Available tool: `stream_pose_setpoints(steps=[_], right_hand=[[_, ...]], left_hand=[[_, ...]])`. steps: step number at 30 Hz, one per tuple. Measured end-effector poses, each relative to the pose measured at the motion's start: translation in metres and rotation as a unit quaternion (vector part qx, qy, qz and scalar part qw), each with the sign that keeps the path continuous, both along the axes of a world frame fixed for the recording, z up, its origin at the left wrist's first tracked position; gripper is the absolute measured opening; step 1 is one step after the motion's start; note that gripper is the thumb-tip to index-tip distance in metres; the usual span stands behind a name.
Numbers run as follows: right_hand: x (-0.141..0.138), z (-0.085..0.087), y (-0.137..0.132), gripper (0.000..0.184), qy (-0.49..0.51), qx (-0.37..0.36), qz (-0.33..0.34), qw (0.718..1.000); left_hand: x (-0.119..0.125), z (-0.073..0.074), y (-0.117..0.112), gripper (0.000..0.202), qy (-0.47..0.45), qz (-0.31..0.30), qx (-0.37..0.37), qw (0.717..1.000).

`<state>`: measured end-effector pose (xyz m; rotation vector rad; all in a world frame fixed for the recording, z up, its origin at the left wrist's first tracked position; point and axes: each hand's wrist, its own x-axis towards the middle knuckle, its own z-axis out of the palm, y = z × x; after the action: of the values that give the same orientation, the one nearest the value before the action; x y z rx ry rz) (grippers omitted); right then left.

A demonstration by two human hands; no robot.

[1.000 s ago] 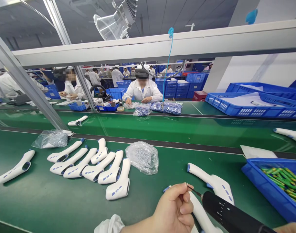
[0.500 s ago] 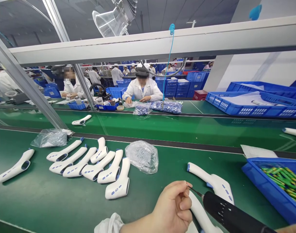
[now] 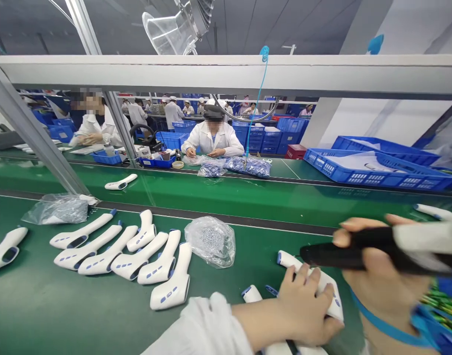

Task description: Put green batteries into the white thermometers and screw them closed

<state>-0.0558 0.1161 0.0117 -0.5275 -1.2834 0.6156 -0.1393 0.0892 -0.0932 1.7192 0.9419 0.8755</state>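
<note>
My left hand [image 3: 303, 305] lies over a white gun-shaped thermometer [image 3: 287, 260], its fingers and thumb round the body. Blue trim marks the handle end, which points up-left. My right hand [image 3: 389, 281], smeared by motion, is closed round a black electric screwdriver [image 3: 340, 254]. The screwdriver lies almost level, its front end above the thermometer's handle; its thin bit is hard to make out. A blue band [image 3: 385, 325] circles my right wrist. Partly under my left forearm is another white thermometer part [image 3: 252, 295], with a small blue piece [image 3: 272, 290] near it.
Several white thermometers [image 3: 170, 296] lie in a row at left. A clear bag of tiny screws [image 3: 211, 241] and another plastic bag [image 3: 59, 209] lie near the belt [image 3: 196, 197]. Blue trays [image 3: 370, 172] stand at far right. A co-worker [image 3: 213, 135] sits opposite.
My left hand has moved from the screwdriver's bit down to the right, onto the thermometer. My right hand has come into view, bringing the screwdriver up and level. The view has shifted slightly.
</note>
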Motion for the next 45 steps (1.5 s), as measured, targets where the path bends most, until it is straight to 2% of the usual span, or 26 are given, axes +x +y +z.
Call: stream_pose_setpoints(steps=[2, 5, 8, 14, 19, 28, 33, 37, 45], right_hand=[[-0.007, -0.011, 0.016, 0.046, -0.031, -0.008, 0.037, 0.999], [-0.009, -0.033, 0.032, 0.04, -0.057, -0.031, 0.04, 0.997], [-0.008, -0.047, 0.035, 0.039, -0.069, -0.044, 0.042, 0.996], [-0.009, -0.058, 0.04, 0.038, -0.074, -0.049, 0.035, 0.995], [-0.008, -0.071, 0.044, 0.034, -0.081, -0.05, 0.038, 0.995], [-0.011, -0.068, 0.058, 0.033, -0.067, -0.086, 0.024, 0.994], [-0.006, -0.071, 0.058, 0.035, -0.056, -0.085, 0.053, 0.993], [-0.002, -0.069, 0.05, 0.035, -0.076, -0.082, 0.12, 0.986], [0.007, -0.054, 0.053, 0.029, -0.14, -0.117, 0.284, 0.941]], left_hand=[[0.016, -0.011, 0.009, 0.059, 0.144, -0.052, 0.103, 0.983], [0.028, -0.027, 0.018, 0.066, 0.23, -0.068, 0.132, 0.962], [0.029, -0.035, 0.021, 0.068, 0.286, -0.086, 0.153, 0.942], [0.029, -0.033, 0.021, 0.067, 0.308, -0.091, 0.152, 0.935], [0.027, -0.03, 0.021, 0.07, 0.285, -0.082, 0.168, 0.94], [0.034, -0.032, 0.021, 0.067, 0.379, -0.102, 0.179, 0.902], [0.033, -0.03, 0.02, 0.065, 0.389, -0.102, 0.202, 0.893], [0.031, -0.029, 0.02, 0.066, 0.393, -0.105, 0.202, 0.891], [0.032, -0.023, 0.024, 0.064, 0.432, -0.133, 0.149, 0.879]])
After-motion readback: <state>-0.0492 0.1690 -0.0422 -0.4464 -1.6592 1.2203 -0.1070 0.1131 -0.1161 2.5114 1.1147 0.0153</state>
